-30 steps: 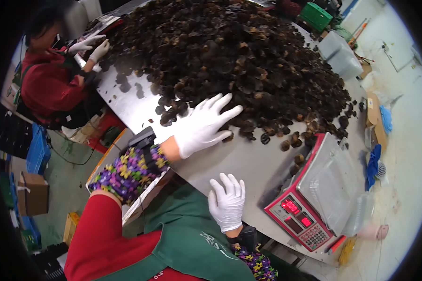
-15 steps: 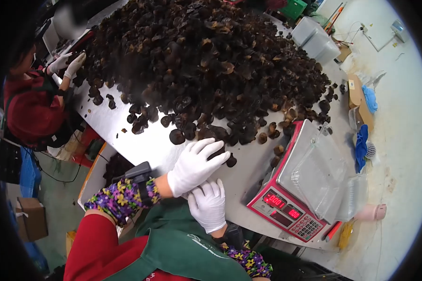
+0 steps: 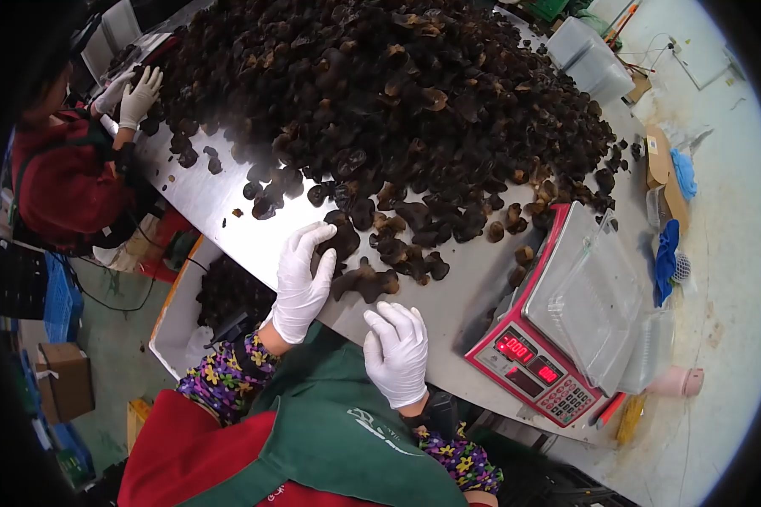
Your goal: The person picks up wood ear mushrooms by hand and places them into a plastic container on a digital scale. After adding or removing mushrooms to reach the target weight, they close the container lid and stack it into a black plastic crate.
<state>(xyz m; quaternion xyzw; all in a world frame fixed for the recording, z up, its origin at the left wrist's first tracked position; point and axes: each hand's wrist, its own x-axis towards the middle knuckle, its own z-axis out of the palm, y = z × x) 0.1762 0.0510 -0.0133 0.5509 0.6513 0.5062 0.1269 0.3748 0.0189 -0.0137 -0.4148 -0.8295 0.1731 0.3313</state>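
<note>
A big heap of dark brown, curled pieces (image 3: 380,101) covers much of the metal table (image 3: 448,338). Near its front edge, my left hand (image 3: 302,283), in a white glove, has its fingers apart and bent around the left side of a dark piece (image 3: 340,241); a firm hold does not show. My right hand (image 3: 396,351), also gloved, is at the table's edge, its fingers slightly curled and apart with nothing in them. Just above it lies a lone brownish piece (image 3: 365,280). A red scale (image 3: 537,372) with lit red digits stands to the right, bearing a clear plastic tray (image 3: 588,291).
At the left, a co-worker in red (image 3: 72,186) has gloved hands at the heap. A white box with dark pieces (image 3: 232,291) is below the table edge. Clear containers (image 3: 590,61) stand at the back right, with a blue cloth (image 3: 665,262) at the right edge.
My hands have moved apart; my left hand has gone left and turned upright. Several dark pieces now lie spread toward the front edge. The whole view has shifted a little.
</note>
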